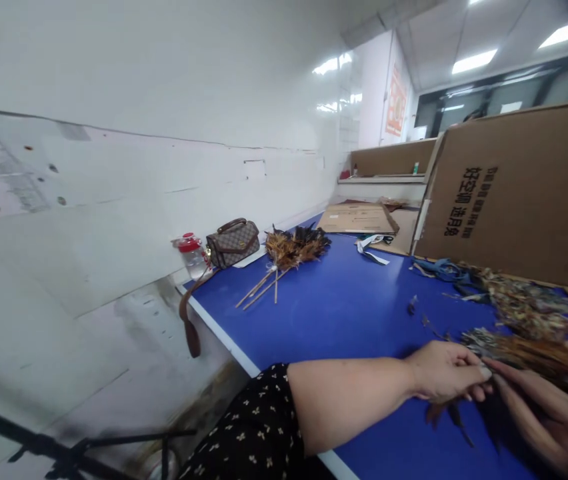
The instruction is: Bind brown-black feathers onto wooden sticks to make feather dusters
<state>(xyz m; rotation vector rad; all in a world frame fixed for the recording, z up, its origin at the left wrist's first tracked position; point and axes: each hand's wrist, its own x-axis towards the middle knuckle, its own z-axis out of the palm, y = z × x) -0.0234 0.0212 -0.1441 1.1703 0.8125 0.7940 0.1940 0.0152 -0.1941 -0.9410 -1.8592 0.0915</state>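
At six o'clock, nearest the camera, is a black patterned sleeve [251, 427]; its forearm crosses the blue bench [314, 320] to the left hand [449, 370] at four. That hand's fingers are drawn together, seemingly clamped on dark feathers [458, 425] hanging beneath it, perhaps to steady them. The right hand [549, 413], further out at four, brings its fingertips in beside the left thumb, likely for fine finger work; blur hides whether it grips anything.

Just beyond, brown feathers [539, 353] lie heaped between three and four, presumably kept within easy reach. Near the centre, feather bundles on sticks [297, 247] rest well apart, probably to keep them uncrushed. A handbag [234, 245] and red-lidded bottle [193, 259] sit at nine, by the wall. At three stands a large cardboard box [519, 193], perhaps as a screen.
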